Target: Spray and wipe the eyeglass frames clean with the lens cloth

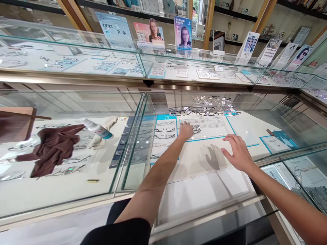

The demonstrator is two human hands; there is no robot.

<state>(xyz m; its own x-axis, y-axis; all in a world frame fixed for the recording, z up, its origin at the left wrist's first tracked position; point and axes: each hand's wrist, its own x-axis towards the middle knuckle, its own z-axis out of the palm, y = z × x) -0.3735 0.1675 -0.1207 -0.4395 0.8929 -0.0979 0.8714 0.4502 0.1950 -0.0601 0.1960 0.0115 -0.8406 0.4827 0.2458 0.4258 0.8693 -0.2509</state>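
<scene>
- We saw the glass counter run out of view at nine and three o'clock.
- We found the glass divider an upright edge at eight o'clock from the left hand.
- We saw the blue-edged board partly covered by that hand; at six o'clock from it, bare white floor left open room.
- Well left, at nine o'clock, the brown cloth hid parts of several frames.
- We saw the wooden tray blurred and cut off at nine o'clock.
- We saw the right hand hovering at four o'clock from the left, fingers loosely spread, nothing in them.
- The left hand's fingers were curled; we could not tell whether they gripped.
- We made out dark eyeglasses just beside them, at three o'clock, partly hidden.
</scene>
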